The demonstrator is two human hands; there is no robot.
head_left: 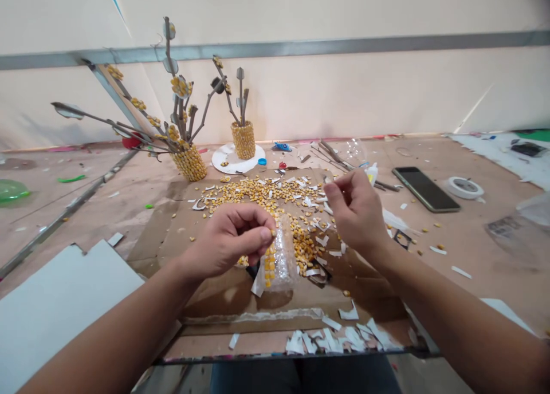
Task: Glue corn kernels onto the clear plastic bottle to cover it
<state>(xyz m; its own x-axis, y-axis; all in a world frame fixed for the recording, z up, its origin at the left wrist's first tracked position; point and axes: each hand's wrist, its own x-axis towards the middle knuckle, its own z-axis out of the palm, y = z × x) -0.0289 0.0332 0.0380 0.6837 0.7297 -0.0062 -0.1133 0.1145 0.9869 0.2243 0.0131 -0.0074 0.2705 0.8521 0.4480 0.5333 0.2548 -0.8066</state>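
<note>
What I steer by is how the clear plastic container (283,262) lies from the left hand (234,233): its upper end is right beside that hand's fingertips, and from there it runs down and towards the body, a little right of the fingers. In my view its long axis points almost straight away from the body, though I can't tell whether it stands or leans. A row of kernels (269,268) follows that axis on the side facing the left hand. I count the left as the nearer one by far; the right hand (358,208) is apart, ahead and to the right of the container.

The left is closed to a pinch, thumb to forefinger, with what looks like a single kernel (272,232) at the tips. The right is curled, thumb near forefinger; something small and pale shows there, but I can't make out whether it is held.

Between the hands I have loose kernels (303,248) mixed with paper scraps (308,202), crowding the container's right flank; I judge the right would have to pass over them. Beyond the left hand stand a kernel-covered pot (189,162) holding branches (179,110) and a smaller pot (243,141); right of the right hand lie a phone (425,189) and a tape roll (464,188)
</note>
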